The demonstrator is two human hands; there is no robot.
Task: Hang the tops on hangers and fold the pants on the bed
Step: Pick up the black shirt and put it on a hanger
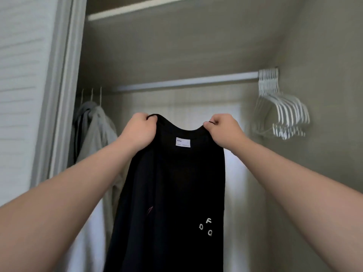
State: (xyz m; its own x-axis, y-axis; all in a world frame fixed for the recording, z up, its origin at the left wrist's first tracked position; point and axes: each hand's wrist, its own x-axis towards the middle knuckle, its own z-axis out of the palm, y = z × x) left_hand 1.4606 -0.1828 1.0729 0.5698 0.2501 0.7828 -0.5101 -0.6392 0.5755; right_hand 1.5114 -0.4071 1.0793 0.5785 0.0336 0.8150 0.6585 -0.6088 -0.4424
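Olive-beige walls are seen on one closet (196, 46), by which most of the view is filled, and one white louvred door (21, 75) is set along its left edge. One black top (172, 193) is held up in the middle, in front of the closet opening and below the rail; its lower part is cut by the bottom border. At the left a bundle of grey and white garments (98, 134) is hung, and three thin hook wires are counted above it; the number of garments cannot be told. One white shelf (141, 8) is fixed across the top, and one pale rail (186, 82) is run under it to the right wall. A long stretch of this rail is left free between the garments and a tight bunch of white hangers (282, 108) at the right wall; these are overlapped and blurred, so they cannot be counted surely. Two hands are seen: the left shoulder edge of the top is gripped by the left hand (140, 130) and the right shoulder edge is pinched by the right hand (223, 130), well apart, with the neckline stretched between them. One white label (182, 142) is sewn under the neckline, and three small white letters (206, 226) are printed low on the right side of the cloth.
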